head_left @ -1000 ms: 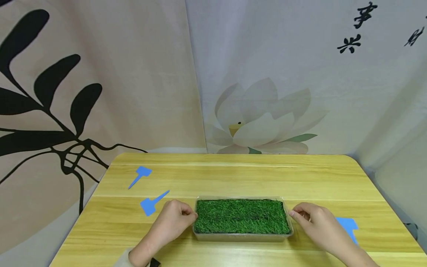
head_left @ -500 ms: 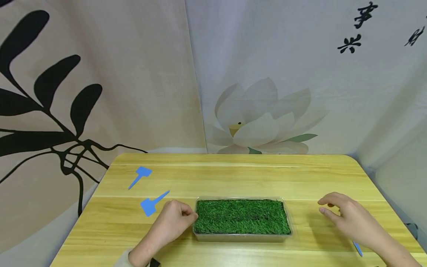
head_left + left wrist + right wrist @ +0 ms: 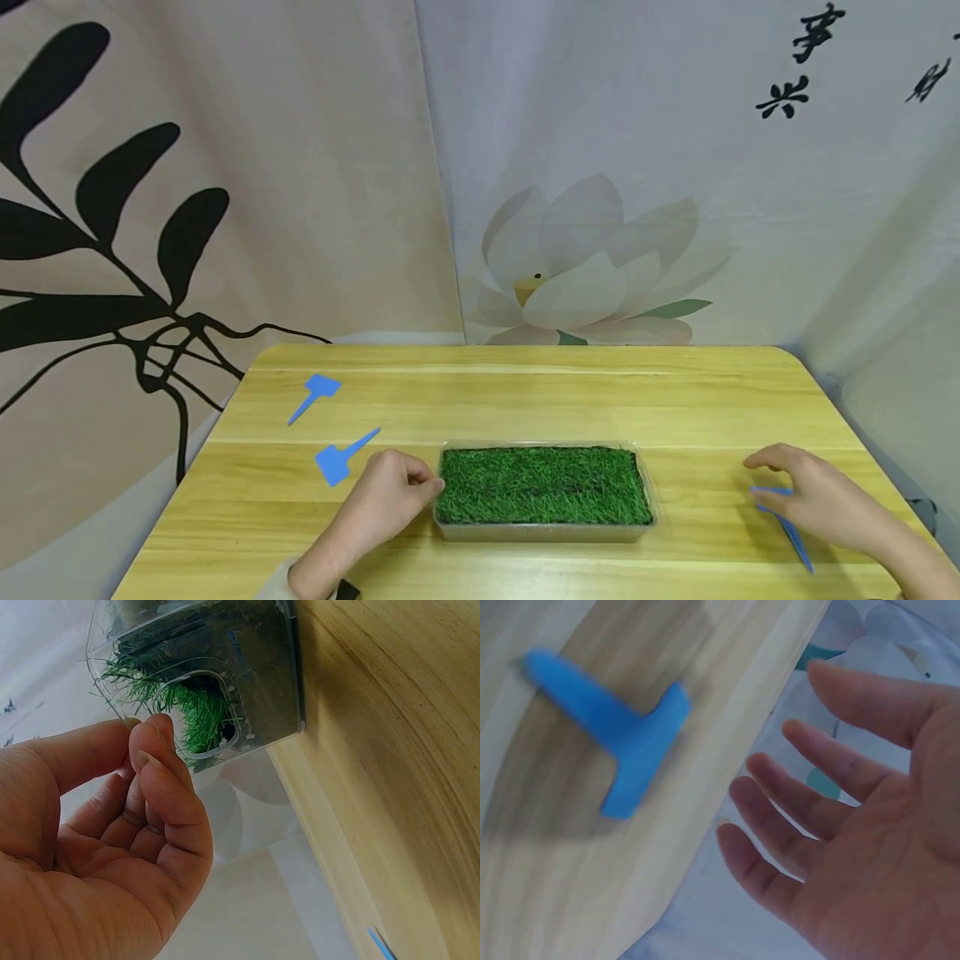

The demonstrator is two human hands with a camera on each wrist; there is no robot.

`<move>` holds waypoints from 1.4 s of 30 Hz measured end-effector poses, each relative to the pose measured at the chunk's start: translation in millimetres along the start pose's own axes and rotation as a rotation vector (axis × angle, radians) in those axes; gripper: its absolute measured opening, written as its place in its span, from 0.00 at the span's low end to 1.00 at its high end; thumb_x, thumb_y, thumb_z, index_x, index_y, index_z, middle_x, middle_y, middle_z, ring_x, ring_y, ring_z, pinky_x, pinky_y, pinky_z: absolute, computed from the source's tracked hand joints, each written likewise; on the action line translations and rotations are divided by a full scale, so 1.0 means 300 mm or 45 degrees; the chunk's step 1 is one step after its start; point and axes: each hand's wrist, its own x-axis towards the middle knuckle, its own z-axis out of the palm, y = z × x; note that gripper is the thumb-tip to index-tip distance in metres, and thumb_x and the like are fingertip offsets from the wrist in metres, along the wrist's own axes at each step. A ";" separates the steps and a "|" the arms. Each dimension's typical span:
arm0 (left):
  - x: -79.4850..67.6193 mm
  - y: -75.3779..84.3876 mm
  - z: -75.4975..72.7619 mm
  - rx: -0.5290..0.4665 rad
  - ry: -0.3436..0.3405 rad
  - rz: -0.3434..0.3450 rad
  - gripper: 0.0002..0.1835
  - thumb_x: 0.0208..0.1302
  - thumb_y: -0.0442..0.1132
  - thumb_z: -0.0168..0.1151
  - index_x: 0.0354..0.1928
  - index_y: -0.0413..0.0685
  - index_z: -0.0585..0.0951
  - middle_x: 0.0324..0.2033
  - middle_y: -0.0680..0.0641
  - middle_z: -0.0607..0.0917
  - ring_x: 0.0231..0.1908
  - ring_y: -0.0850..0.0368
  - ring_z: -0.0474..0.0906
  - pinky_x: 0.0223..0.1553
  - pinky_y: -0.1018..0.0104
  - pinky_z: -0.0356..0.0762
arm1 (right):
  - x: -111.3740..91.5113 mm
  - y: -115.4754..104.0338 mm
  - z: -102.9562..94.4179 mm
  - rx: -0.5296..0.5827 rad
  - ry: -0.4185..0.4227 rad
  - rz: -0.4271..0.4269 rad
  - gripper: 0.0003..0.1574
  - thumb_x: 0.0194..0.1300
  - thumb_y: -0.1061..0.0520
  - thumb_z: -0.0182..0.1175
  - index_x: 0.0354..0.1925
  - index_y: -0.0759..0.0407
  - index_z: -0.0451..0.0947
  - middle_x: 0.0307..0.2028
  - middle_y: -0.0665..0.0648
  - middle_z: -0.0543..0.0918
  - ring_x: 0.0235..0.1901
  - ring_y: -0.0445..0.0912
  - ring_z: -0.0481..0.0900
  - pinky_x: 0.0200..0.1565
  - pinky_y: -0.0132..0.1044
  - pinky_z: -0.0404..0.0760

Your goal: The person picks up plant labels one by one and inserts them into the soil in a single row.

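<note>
Right hand (image 3: 832, 504) leaves the tub (image 3: 545, 533) for the right tag (image 3: 792, 534)

A clear tub filled with green grass (image 3: 543, 487) sits on the near half of a wooden table (image 3: 562, 400); clock directions run from the tub, with twelve at the far side. A second ago a hand was at each end. Now the right hand has moved away to three o'clock, over the right tag, a blue T-shaped marker lying on the wood. Its fingers are loosely bent and spread, the thumb well apart — it holds nothing, and the wrist view shows a gap between hand and tag.

The left hand (image 3: 393, 490) stays at nine o'clock, touching the tub's end. Its thumb and forefinger are closed together and look to be pinching the rim; the other fingers curl in.

Two more blue tags lie beyond that hand: the near tag (image 3: 336, 467) just past nine, the far tag (image 3: 318, 392) towards ten. Neither has shifted.

As I judge it, the tub is left to one hand — the right is free to handle a tag. No tag stands in the grass.
</note>
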 end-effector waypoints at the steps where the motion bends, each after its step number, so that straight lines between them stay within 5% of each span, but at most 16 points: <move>1: 0.000 0.001 0.000 0.005 0.002 0.002 0.17 0.67 0.33 0.69 0.18 0.51 0.86 0.10 0.61 0.63 0.14 0.66 0.53 0.17 0.75 0.52 | 0.001 0.014 -0.003 0.008 -0.022 0.003 0.31 0.65 0.53 0.74 0.59 0.68 0.79 0.55 0.65 0.83 0.54 0.70 0.79 0.48 0.61 0.83; 14: 0.001 0.015 0.004 0.042 0.007 0.004 0.19 0.67 0.31 0.69 0.15 0.47 0.83 0.10 0.61 0.60 0.14 0.66 0.52 0.17 0.74 0.51 | 0.008 0.137 -0.001 -0.006 -0.179 -0.047 0.35 0.54 0.62 0.80 0.57 0.73 0.78 0.52 0.62 0.83 0.48 0.59 0.83 0.43 0.37 0.84; 26: 0.003 0.014 0.001 0.042 0.001 -0.003 0.19 0.67 0.31 0.70 0.16 0.51 0.84 0.10 0.60 0.61 0.14 0.65 0.52 0.17 0.73 0.52 | 0.036 0.177 0.000 0.110 -0.240 -0.078 0.30 0.54 0.66 0.79 0.53 0.73 0.79 0.47 0.57 0.83 0.39 0.32 0.75 0.39 0.32 0.81; 42: -0.002 0.015 0.000 0.025 0.005 -0.014 0.19 0.67 0.31 0.69 0.15 0.46 0.82 0.10 0.60 0.59 0.15 0.65 0.51 0.18 0.73 0.51 | 0.038 0.210 -0.006 0.238 -0.269 -0.120 0.18 0.60 0.63 0.77 0.41 0.65 0.77 0.33 0.53 0.78 0.31 0.35 0.71 0.32 0.32 0.74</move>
